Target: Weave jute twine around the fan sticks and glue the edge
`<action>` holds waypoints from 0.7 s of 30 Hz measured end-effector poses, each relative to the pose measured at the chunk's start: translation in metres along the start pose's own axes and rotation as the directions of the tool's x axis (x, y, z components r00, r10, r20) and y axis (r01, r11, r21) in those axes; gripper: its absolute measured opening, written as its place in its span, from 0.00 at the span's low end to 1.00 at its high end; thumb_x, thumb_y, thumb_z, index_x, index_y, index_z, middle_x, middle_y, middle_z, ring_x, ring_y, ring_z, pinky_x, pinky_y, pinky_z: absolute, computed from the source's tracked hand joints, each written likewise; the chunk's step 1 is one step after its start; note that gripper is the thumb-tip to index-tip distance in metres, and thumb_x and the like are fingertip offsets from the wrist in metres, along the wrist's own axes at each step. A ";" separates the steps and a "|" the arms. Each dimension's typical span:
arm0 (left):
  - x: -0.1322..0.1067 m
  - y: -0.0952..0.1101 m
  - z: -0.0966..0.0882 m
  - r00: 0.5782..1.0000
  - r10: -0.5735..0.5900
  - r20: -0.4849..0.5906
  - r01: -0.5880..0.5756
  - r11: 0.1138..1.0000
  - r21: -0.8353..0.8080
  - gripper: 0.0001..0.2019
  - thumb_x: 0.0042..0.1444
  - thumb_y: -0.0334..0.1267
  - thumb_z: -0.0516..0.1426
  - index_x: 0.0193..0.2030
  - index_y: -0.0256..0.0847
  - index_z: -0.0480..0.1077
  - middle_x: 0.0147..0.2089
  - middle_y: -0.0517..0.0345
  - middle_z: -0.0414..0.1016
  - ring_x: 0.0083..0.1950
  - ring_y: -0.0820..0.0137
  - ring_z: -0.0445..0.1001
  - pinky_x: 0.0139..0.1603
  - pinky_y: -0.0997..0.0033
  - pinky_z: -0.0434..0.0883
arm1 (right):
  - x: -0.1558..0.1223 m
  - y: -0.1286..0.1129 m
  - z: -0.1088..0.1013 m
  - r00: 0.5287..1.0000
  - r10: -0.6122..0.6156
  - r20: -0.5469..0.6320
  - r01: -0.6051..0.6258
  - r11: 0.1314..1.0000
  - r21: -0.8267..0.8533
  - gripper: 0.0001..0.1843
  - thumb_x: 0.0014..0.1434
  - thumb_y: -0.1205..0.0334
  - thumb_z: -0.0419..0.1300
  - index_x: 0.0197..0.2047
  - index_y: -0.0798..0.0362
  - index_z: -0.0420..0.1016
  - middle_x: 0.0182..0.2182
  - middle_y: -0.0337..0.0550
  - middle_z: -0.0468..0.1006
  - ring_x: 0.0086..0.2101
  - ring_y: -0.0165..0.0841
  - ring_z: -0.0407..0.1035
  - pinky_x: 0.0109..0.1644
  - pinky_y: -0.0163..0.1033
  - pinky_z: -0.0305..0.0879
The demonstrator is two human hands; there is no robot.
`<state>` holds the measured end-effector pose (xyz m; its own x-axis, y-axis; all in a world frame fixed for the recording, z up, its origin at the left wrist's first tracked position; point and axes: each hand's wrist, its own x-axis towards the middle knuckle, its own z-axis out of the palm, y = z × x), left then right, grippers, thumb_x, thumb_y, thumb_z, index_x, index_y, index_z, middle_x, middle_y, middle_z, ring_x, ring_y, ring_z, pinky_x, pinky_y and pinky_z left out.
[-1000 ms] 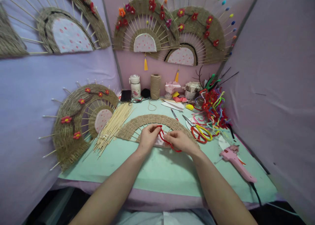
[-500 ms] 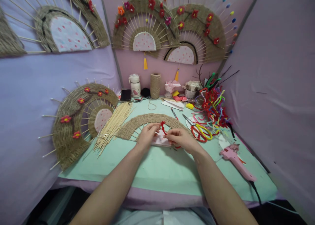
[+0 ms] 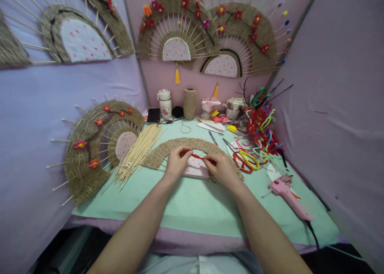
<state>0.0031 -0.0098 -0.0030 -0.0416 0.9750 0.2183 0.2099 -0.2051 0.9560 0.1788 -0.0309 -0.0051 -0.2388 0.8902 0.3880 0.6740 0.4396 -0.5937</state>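
Note:
A red pipe cleaner (image 3: 197,157) is stretched between my two hands, nearly level. My left hand (image 3: 179,159) pinches its left end between thumb and fingers. At the other end, my right hand (image 3: 220,167) has its fingertips closed on it. Below and behind them on the table lies a half-round woven twine fan (image 3: 177,144), with thin sticks and a white centre (image 3: 195,169) dotted in pink. My hands cover parts of the fan.
Thin wooden sticks (image 3: 139,152) lie in a pile at the left, beside a flowered fan (image 3: 81,162). To the right are scissors (image 3: 243,164), tangled colourful pipe cleaners (image 3: 261,126) and a pink glue gun (image 3: 289,196) with its cord. A twine spool (image 3: 189,104) stands at the back.
The red pipe cleaner was bent and upright beside my right fingers; now it spans level between both hands. My left fingers have closed on its end.

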 end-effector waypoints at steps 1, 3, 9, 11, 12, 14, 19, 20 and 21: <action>0.000 0.000 0.000 1.000 -0.011 -0.001 0.010 1.000 -0.012 0.07 0.47 0.39 0.58 0.30 0.38 0.72 0.30 0.57 0.74 0.33 0.70 0.70 0.35 0.72 0.66 | 0.001 0.001 -0.001 0.997 -0.004 -0.080 0.002 1.000 -0.030 0.10 0.58 0.62 0.55 0.33 0.51 0.78 0.29 0.42 0.79 0.30 0.34 0.69 0.35 0.37 0.60; -0.001 0.001 0.000 0.996 -0.078 0.036 0.080 0.994 -0.072 0.07 0.45 0.38 0.59 0.30 0.38 0.70 0.28 0.59 0.72 0.30 0.72 0.69 0.31 0.74 0.65 | 0.003 0.003 -0.002 0.980 -0.032 -0.199 0.018 0.998 -0.068 0.10 0.60 0.61 0.54 0.35 0.52 0.77 0.31 0.45 0.79 0.34 0.37 0.70 0.39 0.39 0.61; -0.010 0.008 0.003 0.878 -0.263 0.401 0.362 0.912 -0.195 0.11 0.42 0.34 0.60 0.35 0.37 0.71 0.29 0.58 0.73 0.27 0.75 0.69 0.26 0.78 0.61 | 0.002 0.000 -0.005 0.958 -0.079 -0.277 0.088 0.996 0.022 0.11 0.61 0.59 0.54 0.37 0.52 0.76 0.33 0.46 0.77 0.37 0.37 0.68 0.42 0.41 0.63; -0.012 0.009 0.001 0.807 -0.252 0.534 0.413 0.887 -0.205 0.10 0.43 0.35 0.61 0.35 0.37 0.74 0.32 0.55 0.74 0.30 0.74 0.70 0.29 0.77 0.63 | 0.002 0.000 -0.005 0.975 -0.021 -0.222 0.051 0.990 0.132 0.11 0.61 0.58 0.53 0.37 0.52 0.76 0.33 0.45 0.78 0.36 0.36 0.69 0.41 0.40 0.63; -0.012 0.010 0.000 0.777 -0.248 0.578 0.436 0.875 -0.211 0.10 0.43 0.35 0.62 0.35 0.37 0.74 0.33 0.55 0.74 0.30 0.74 0.70 0.30 0.76 0.64 | 0.002 0.000 -0.005 0.984 0.028 -0.175 0.006 0.982 0.191 0.12 0.61 0.57 0.53 0.37 0.52 0.76 0.32 0.44 0.78 0.34 0.35 0.70 0.40 0.39 0.64; -0.010 0.009 -0.002 0.764 -0.259 0.591 0.468 0.853 -0.232 0.09 0.42 0.35 0.63 0.33 0.36 0.75 0.32 0.55 0.74 0.29 0.75 0.69 0.31 0.76 0.64 | 0.003 0.002 -0.005 0.987 0.136 -0.087 -0.106 0.953 0.285 0.14 0.60 0.55 0.53 0.36 0.53 0.76 0.29 0.43 0.78 0.31 0.34 0.69 0.35 0.37 0.63; -0.004 0.006 -0.003 0.843 -0.312 0.438 0.462 0.837 -0.294 0.10 0.38 0.37 0.66 0.30 0.36 0.75 0.28 0.58 0.73 0.26 0.77 0.67 0.27 0.79 0.63 | 0.005 0.003 -0.009 0.960 0.238 -0.145 -0.174 0.919 0.355 0.18 0.57 0.50 0.54 0.34 0.55 0.76 0.26 0.43 0.76 0.27 0.33 0.66 0.30 0.35 0.61; -0.004 0.006 -0.002 0.844 -0.315 0.434 0.465 0.833 -0.300 0.11 0.38 0.37 0.66 0.30 0.36 0.75 0.28 0.57 0.73 0.26 0.77 0.67 0.27 0.79 0.63 | 0.004 0.002 -0.009 0.955 0.239 -0.176 -0.167 0.923 0.348 0.18 0.57 0.49 0.55 0.33 0.55 0.76 0.25 0.43 0.76 0.27 0.33 0.66 0.30 0.35 0.60; -0.004 0.006 -0.002 0.840 -0.320 0.438 0.473 0.827 -0.304 0.12 0.37 0.38 0.67 0.30 0.36 0.75 0.28 0.57 0.73 0.26 0.77 0.67 0.27 0.79 0.64 | 0.004 0.002 -0.010 0.949 0.240 -0.204 -0.162 0.927 0.337 0.18 0.57 0.49 0.55 0.32 0.55 0.76 0.24 0.42 0.75 0.26 0.32 0.65 0.29 0.35 0.60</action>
<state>0.0026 -0.0150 0.0018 0.3255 0.9224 -0.2081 -0.1432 0.2656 0.9534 0.1856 -0.0276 0.0026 0.0775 0.9261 0.3692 0.4282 0.3035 -0.8512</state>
